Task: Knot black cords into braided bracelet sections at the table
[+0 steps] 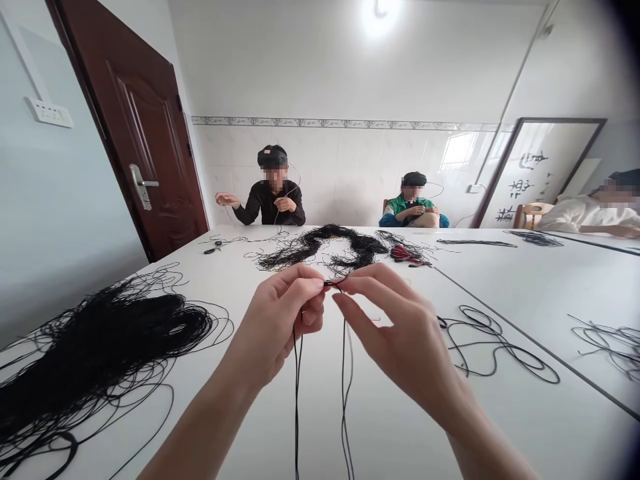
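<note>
My left hand pinches a thin black cord between thumb and forefinger, in front of me above the white table. Close by on its right, my right hand has its thumb and forefinger closing around the same cord where strands cross. A short thicker dark piece, perhaps a knot, shows between the fingertips, too small to make out. Doubled strands hang from both hands toward the bottom of the view. A big tangled bundle of black cords lies to the left of my left hand.
Behind my hands lies a curved heap of black cords, with red-handled pliers beside it and small black scissors further left. Loose cord loops rest on the right. Several people sit around the table, one in black opposite.
</note>
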`<state>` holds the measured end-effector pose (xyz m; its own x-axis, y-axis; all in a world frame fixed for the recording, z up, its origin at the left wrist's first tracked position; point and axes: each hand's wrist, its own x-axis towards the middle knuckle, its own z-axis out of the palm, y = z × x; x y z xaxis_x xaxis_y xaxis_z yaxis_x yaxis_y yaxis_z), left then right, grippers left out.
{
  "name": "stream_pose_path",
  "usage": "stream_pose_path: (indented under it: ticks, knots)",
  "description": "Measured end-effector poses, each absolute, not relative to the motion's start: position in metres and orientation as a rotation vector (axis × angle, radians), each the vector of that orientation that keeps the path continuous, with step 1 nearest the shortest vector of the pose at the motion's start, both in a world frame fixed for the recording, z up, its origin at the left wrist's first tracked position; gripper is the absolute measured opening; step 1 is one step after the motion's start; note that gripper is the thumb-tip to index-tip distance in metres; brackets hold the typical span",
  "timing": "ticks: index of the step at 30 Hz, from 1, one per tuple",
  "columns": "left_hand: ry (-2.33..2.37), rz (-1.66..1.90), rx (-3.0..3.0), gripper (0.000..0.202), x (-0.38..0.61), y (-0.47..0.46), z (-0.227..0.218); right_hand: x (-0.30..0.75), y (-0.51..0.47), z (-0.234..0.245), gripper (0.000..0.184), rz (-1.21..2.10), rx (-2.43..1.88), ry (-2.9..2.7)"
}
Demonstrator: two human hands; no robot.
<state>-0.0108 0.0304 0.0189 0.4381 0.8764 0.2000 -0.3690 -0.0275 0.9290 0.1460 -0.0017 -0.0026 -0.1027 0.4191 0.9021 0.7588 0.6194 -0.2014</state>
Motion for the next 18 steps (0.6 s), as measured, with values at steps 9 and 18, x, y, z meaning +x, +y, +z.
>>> stream_pose_path:
  ticks: [9, 18]
  knots:
    - [0.448, 1.196, 0.886, 0.022, -0.011, 0.032, 0.025, 0.151, -0.007, 0.002, 0.008, 0.115, -1.084, -1.514]
    - [0.943, 1.357, 1.538, 0.013, -0.004, 0.023, 0.017, 0.150, -0.015, 0.004, 0.014, -0.576, -0.865, -1.808]
